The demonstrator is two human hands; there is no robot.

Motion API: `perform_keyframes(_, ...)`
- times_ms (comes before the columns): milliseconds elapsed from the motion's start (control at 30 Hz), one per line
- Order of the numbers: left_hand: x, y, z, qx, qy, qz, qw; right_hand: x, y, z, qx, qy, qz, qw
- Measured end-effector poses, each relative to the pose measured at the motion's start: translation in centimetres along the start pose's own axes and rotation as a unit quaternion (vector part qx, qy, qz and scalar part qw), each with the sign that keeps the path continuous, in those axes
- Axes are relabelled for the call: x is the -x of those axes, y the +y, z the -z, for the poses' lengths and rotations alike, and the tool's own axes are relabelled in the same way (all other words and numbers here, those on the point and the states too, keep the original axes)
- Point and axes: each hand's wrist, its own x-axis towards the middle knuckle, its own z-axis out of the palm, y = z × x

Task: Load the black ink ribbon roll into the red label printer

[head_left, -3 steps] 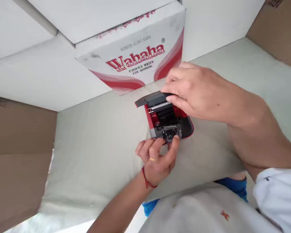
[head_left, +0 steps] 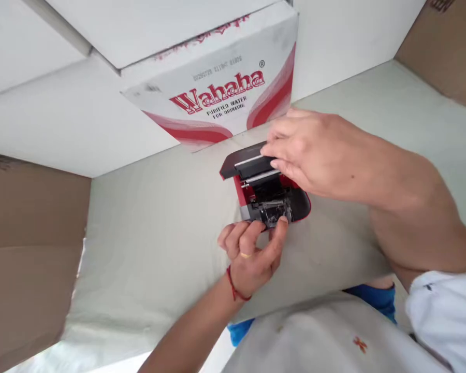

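Right hand (head_left: 314,149) pinches the raised black lid (head_left: 243,156) of the red-and-black device (head_left: 301,203) at frame centre; left hand (head_left: 252,259) touches its near edge, grip unclear. Device opened, inside exposed; lid not shut.

Straight ahead of me, the device (head_left: 300,204) lies on the table (head_left: 159,207), its lid (head_left: 243,158) raised along the far side. My left hand (head_left: 252,261) is at the device's near edge, fingers upon it; my right hand (head_left: 306,150) comes in from the right, fingers on the right part of the lid. Behind the device stands the water carton (head_left: 235,111), with one panel (head_left: 54,124) to its left and another (head_left: 345,46) to its right. Cardboard (head_left: 34,248) flanks the table's left end; more cardboard (head_left: 446,57) stands at the far right.
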Motion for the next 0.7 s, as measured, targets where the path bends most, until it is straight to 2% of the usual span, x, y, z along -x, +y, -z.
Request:
perform_keyframes(100,0.2,0.0,-0.1,0.001,0.005,0.001,1.000,0.2,-0.6,-0.1,0.028,-0.081,0.034,0.996)
perform_keyframes(200,0.2,0.1,-0.3,0.006,0.013,0.007,1.000,0.0,-1.9,0.0,0.110,-0.157,0.054,0.980)
perform_keyframes(367,0.2,0.2,-0.6,0.016,0.025,0.010,0.999,-0.9,-4.1,0.6,0.122,-0.186,0.053,0.974)
perform_keyframes(467,0.3,0.1,-0.8,0.022,0.034,0.011,0.999,-1.4,-4.5,0.9,0.116,-0.206,0.035,0.971)
perform_keyframes(633,0.5,-0.2,-0.8,0.027,0.023,0.005,0.999,-1.2,-2.9,1.1,0.038,-0.191,0.005,0.981)
perform_keyframes(700,0.5,-0.4,-0.6,0.037,0.018,0.005,0.999,-0.7,-2.0,1.1,-0.014,-0.195,0.019,0.980)
